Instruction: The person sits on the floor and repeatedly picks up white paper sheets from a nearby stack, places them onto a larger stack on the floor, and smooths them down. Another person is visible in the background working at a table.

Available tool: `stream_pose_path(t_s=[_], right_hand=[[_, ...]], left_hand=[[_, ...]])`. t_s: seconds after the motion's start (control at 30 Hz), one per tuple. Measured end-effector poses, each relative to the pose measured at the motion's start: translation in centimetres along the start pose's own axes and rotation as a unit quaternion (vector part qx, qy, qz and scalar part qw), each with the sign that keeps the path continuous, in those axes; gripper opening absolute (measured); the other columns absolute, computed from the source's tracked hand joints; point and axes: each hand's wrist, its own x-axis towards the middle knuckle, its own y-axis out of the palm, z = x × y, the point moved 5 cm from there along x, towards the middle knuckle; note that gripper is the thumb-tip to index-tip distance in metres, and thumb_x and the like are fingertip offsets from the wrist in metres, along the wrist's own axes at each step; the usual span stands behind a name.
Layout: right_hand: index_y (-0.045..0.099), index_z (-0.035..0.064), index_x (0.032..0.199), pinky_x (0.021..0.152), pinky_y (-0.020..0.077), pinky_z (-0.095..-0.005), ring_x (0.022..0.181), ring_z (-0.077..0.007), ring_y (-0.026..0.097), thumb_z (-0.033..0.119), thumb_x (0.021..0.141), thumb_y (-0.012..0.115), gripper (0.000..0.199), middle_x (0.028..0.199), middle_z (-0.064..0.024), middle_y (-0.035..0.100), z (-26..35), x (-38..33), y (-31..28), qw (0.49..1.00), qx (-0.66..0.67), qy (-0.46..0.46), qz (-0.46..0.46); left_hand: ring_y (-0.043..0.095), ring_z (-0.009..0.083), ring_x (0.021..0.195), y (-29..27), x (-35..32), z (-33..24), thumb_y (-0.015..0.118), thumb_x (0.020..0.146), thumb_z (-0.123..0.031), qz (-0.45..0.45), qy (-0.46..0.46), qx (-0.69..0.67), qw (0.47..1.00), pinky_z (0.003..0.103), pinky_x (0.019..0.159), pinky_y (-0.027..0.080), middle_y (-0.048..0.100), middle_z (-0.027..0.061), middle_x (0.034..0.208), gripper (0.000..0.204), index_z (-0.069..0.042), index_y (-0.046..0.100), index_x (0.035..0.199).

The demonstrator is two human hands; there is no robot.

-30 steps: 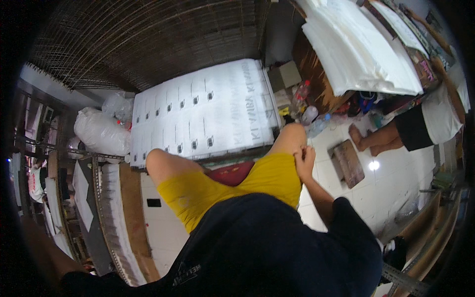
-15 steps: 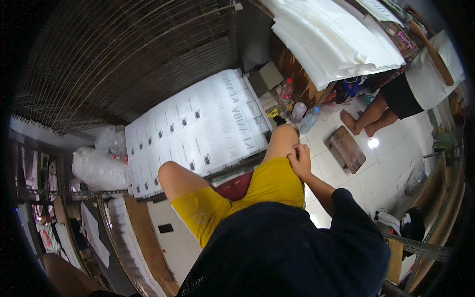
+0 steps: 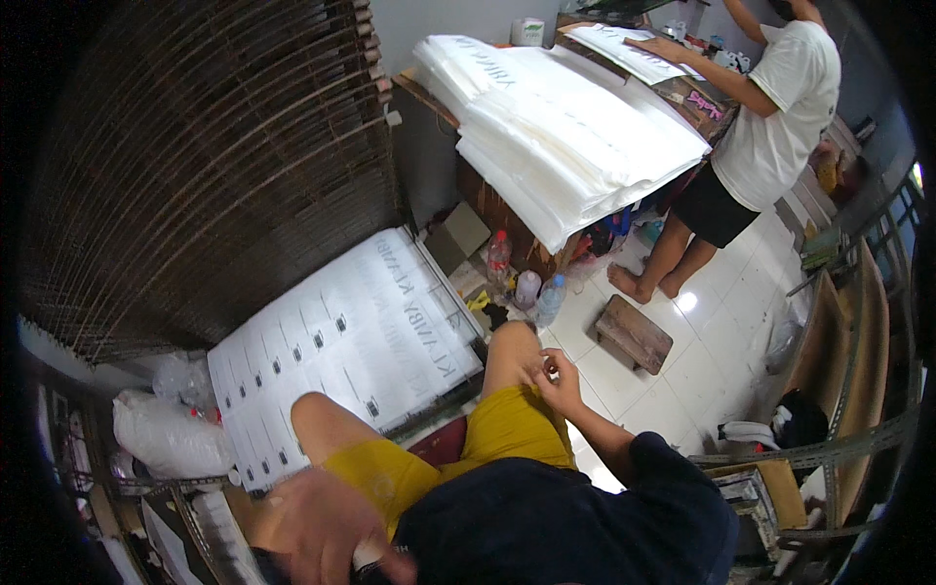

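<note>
My left hand [image 3: 331, 526] is in front of my lap at the lower edge, smeared by motion; a small pale patch shows by its fingers, too blurred to name. My right hand [image 3: 560, 382] rests by my right knee with its fingers curled in and thumb and forefinger close together. Whether anything is between them, I cannot make out. Before my knees, a white sheet [image 3: 292, 341] printed with dark letters and rows of small marks lies flat on a low rack.
A tall wire rack [image 3: 234, 146] rises at the left. Thick white sheets [image 3: 575, 136] are stacked on a table at the far side, where a person [image 3: 780, 97] in a white shirt works. A wooden stool [image 3: 634, 333], bottles [image 3: 551, 297] and a plastic bag [image 3: 166, 429] stand nearby.
The view has tilted up, bringing in more of the far table and the standing person. My left hand has come into view before my lap. My right hand's fingers have curled in by the knee.
</note>
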Motion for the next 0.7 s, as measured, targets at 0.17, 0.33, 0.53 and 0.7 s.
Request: stream_pose_path(t_s=[0.17,0.33,0.53,0.7], right_hand=[[0.058,0.003,0.095,0.064,0.0436,-0.0287,0.068,-0.0152,0.054,0.004,0.074,0.065,0.022,0.074,-0.0062,0.056,6.4,3.8,-5.3,0.98,0.01,-0.121,-0.156],[0.054,0.0031,0.096,0.072,0.0428,-0.0253,0.077,-0.0118,0.05,0.005,0.081,0.064,0.019,0.089,-0.0029,0.053,12.1,13.7,-14.9,0.907,0.04,-0.27,-0.321],[0.035,0.0014,0.135,0.092,0.0407,-0.0362,0.11,-0.0255,0.05,0.032,0.075,0.076,0.079,0.123,-0.0177,0.049,10.0,31.6,-26.3,0.894,0.181,-0.023,-0.41],[0.026,-0.0007,0.142,0.104,0.032,-0.0392,0.127,-0.0312,0.04,0.038,0.065,0.083,0.103,0.136,-0.0225,0.04,8.4,37.7,-25.0,0.926,0.093,0.01,-0.366]], left_hand=[[0.058,0.0348,0.1,16.3,-17.0,6.2,0.074,0.075,-0.027,0.125,-0.305,-0.011,0.944,0.039,0.087,0.047,0.059,0.0195,0.109,0.057,-0.003,0.053,0.121],[0.058,0.0339,0.104,20.9,-27.2,6.1,0.069,0.077,-0.042,0.525,-0.284,-0.105,0.795,0.042,0.087,0.047,0.059,0.0177,0.112,0.066,-0.011,0.049,0.131],[0.059,0.0328,0.103,20.3,-27.6,8.2,0.065,0.08,-0.05,0.458,-0.375,-0.089,0.801,0.04,0.088,0.048,0.06,0.0166,0.113,0.064,-0.014,0.051,0.13],[0.061,0.0318,0.101,19.4,-28.2,8.7,0.064,0.081,-0.048,0.421,-0.421,-0.101,0.797,0.04,0.086,0.049,0.061,0.0156,0.11,0.058,-0.013,0.054,0.126]])
